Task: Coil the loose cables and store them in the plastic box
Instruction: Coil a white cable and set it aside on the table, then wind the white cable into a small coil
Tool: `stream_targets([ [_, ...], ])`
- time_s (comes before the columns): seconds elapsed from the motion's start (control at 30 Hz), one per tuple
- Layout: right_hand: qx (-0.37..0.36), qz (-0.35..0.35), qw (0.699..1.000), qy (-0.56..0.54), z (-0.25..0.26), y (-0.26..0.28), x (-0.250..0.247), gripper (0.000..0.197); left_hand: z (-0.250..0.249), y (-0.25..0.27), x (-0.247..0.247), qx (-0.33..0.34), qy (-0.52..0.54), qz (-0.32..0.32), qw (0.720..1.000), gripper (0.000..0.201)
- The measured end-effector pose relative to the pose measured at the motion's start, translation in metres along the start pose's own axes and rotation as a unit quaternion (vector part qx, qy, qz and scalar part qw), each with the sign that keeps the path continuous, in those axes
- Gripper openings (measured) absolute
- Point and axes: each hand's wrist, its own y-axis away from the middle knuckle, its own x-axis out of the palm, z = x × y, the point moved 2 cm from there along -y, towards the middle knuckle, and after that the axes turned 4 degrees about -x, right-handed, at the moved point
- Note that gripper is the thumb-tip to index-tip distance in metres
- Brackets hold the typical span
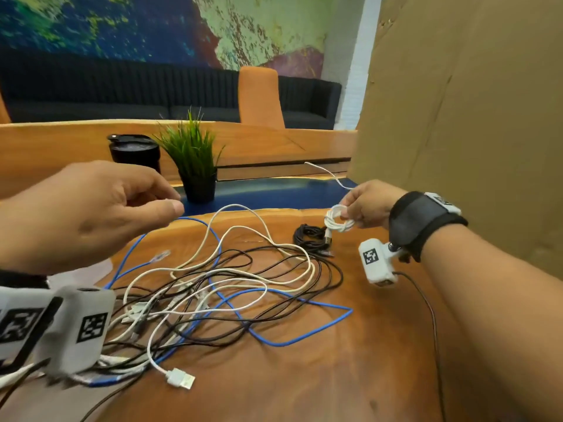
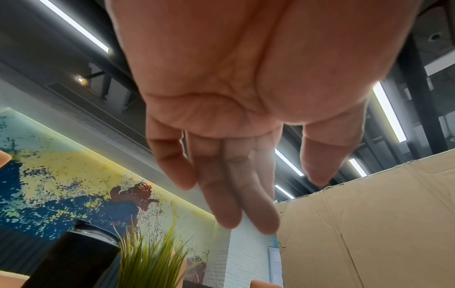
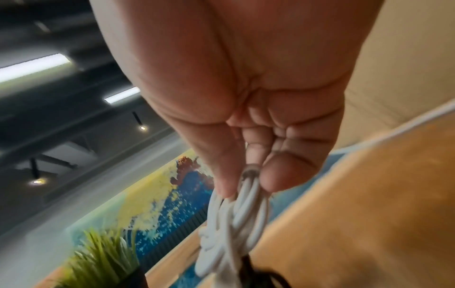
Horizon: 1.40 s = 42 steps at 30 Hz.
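While right hand (image 1: 370,205) pinches white coil (image 1: 337,219) between thumb and fingers, loose tail (image 1: 327,172) trails beyond knuckles. Left hand (image 1: 91,214) empty, fingers relaxed, hovering above tangled cables (image 1: 225,287). Black coil (image 1: 310,236) lies just below right hand. Plastic box not visible. Advice: keep pinch firm across all loops, tuck tail before setting down, else coil likely springs apart.
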Motion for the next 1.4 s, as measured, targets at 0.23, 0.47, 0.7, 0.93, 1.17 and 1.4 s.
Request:
stream_targets([
  [0.23, -0.013, 0.047, 0.982, 0.181, -0.009, -0.002, 0.026, 0.007, -0.002, 0.004, -0.018, -0.034, -0.066, 0.054, 0.996, 0.016],
  [0.47, -0.292, -0.025, 0.889, 0.353, 0.108, 0.050, 0.044, 0.020, 0.009, 0.007, -0.038, -0.046, -0.046, 0.000, 0.998, 0.015],
  [0.7, -0.361, 0.263, 0.668, 0.595, 0.130, 0.123, 0.157, 0.028, 0.004, 0.010, -0.045, -0.037, -0.045, -0.003, 0.998, 0.017],
  [0.93, -0.374, 0.206, 0.839, 0.338, 0.168, 0.121, 0.106, 0.014, 0.002, 0.006, -0.040, -0.014, -0.022, 0.004, 1.000, 0.021],
  [1.17, -0.410, 0.033, 0.906, -0.103, 0.222, 0.130, 0.046, 0.024, -0.008, 0.002, -0.016, 0.007, 0.108, 0.037, 0.993, 0.031],
  [1.4, -0.249, 0.173, 0.818, -0.489, 0.232, 0.114, 0.028, 0.023, -0.012, 0.001, 0.009, -0.065, 0.250, 0.089, 0.962, 0.092],
])
